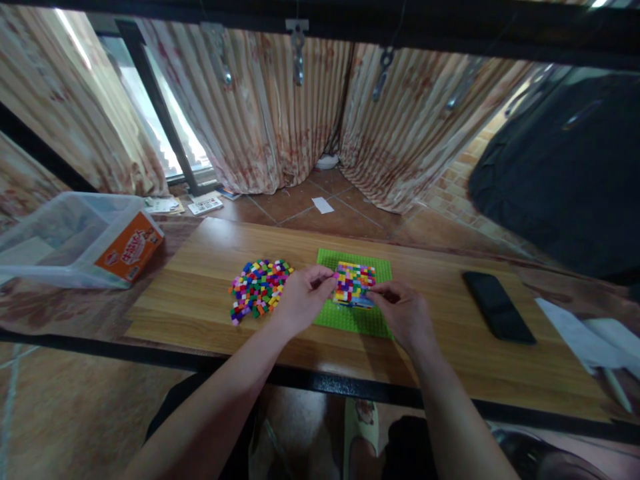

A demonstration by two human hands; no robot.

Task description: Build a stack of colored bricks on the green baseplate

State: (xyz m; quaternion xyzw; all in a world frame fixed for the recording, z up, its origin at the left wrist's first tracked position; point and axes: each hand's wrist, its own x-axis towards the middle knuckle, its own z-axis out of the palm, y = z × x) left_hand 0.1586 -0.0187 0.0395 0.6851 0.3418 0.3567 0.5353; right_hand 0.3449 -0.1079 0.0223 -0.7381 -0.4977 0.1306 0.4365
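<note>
A block built of small multicoloured toy bricks (354,280) stands on a green studded baseplate (360,325). At its left side is my left hand (306,297), thumb and index finger pinched together, with a bit of pink brick showing at the tips. My right hand (403,312) reaches the block's right side, its thumb and index finger also closed in a pinch. What lies between those right fingertips is too small to make out. Just left of my left hand lies a pile of loose coloured bricks (260,288), partly hidden by that hand.
On the wooden board (200,300), a black phone (497,307) lies to the right. A clear plastic bin (70,233) with an orange label stands at the left. White papers (575,333) are at the right edge. A dark bar (320,23) crosses overhead.
</note>
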